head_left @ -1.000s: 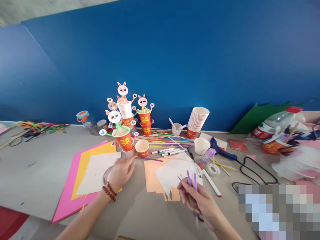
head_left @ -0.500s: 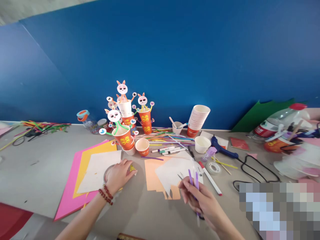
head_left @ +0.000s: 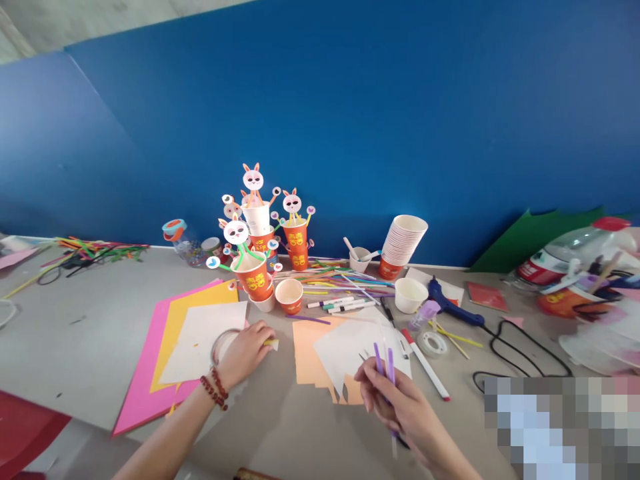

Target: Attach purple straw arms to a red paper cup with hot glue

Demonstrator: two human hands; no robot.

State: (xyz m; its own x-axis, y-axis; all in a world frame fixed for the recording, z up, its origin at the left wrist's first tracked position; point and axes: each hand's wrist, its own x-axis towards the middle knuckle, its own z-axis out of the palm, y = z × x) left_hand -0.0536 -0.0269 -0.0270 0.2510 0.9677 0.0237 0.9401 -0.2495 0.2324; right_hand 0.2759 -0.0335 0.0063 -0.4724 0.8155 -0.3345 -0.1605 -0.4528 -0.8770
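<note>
My left hand [head_left: 246, 351] rests on the grey table at the right edge of a white sheet [head_left: 203, 341] that lies on yellow and pink paper; its fingers are curled around a small yellowish piece [head_left: 273, 343]. A red bead bracelet circles that wrist. My right hand [head_left: 400, 402] is closed on thin purple sticks [head_left: 383, 363] that point upward, held above an orange paper [head_left: 310, 355] and a cut white paper [head_left: 350, 347].
Orange paper cups with bunny faces [head_left: 253, 257] stand behind the papers, beside an empty orange cup [head_left: 289, 295]. Markers and straws [head_left: 340, 293], a cup stack [head_left: 403, 245], a white cup [head_left: 411, 294], a blue glue gun [head_left: 450, 303], a tape roll [head_left: 433, 343] and a marker [head_left: 425, 363] lie to the right.
My left hand drew back from the cups toward me and curled its fingers onto a small yellowish piece. The right hand with the purple sticks stayed nearly still.
</note>
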